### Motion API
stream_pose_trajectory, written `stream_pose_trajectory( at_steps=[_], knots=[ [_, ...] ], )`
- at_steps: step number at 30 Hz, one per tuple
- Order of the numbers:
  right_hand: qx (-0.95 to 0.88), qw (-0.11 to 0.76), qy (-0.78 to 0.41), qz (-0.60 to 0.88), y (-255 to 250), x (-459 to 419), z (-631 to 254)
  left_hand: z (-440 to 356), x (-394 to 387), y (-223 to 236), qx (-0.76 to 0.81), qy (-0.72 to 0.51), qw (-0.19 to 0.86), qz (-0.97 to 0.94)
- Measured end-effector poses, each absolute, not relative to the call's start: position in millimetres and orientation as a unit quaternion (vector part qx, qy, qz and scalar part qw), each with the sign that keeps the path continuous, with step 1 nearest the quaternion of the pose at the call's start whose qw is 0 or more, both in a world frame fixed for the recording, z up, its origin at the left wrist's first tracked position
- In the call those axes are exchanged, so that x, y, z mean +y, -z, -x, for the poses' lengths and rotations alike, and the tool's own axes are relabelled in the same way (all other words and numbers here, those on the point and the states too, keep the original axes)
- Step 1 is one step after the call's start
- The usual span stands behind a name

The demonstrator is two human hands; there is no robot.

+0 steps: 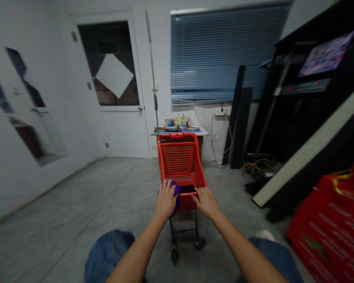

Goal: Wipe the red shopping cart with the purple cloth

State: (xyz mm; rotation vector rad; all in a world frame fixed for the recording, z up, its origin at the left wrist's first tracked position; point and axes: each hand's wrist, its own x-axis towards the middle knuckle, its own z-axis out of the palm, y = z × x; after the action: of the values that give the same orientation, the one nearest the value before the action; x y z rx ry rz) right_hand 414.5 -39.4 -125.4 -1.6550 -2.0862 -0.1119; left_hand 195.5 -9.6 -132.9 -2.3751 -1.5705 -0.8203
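Note:
A small red shopping cart (180, 158) stands on the grey floor in front of me, on black wheels. My left hand (166, 199) rests on the near left end of its handle, fingers curled over a purple object (177, 196) held against the bar. My right hand (205, 201) grips the near right end of the handle, fingers closed over the rim. A dark item (188, 188) lies in the cart's basket between my hands. My knees in blue jeans show at the bottom.
A small cluttered table (179, 130) stands behind the cart under a window with blue blinds (224, 55). A white door (118, 90) is to the left. Black equipment (306, 114) leans at right, cables (258, 165) on the floor, red crates (330, 228) near right.

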Motion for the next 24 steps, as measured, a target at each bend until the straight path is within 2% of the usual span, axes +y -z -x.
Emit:
stream_pose_trajectory(
  at_steps=[5, 11, 20, 24],
  knots=[
    [-0.770, 0.254, 0.032, 0.584, 132.2, -42.7, -401.0, -197.4, -8.0, 140.6, -0.558, 0.280, 0.109, 0.773],
    [-0.769, 0.268, 0.031, 0.579, 137.5, -41.8, -388.2, -226.1, -8.2, 147.8, -0.525, 0.265, 0.103, 0.802],
    [-0.769, 0.251, 0.023, 0.587, 133.1, -45.2, -387.1, -152.9, 1.0, 124.4, -0.520, 0.247, 0.083, 0.813],
    [-0.767, 0.253, 0.008, 0.589, 132.3, -46.1, -378.6, -174.7, -4.1, 129.6, -0.542, 0.249, 0.078, 0.799]
  ],
)
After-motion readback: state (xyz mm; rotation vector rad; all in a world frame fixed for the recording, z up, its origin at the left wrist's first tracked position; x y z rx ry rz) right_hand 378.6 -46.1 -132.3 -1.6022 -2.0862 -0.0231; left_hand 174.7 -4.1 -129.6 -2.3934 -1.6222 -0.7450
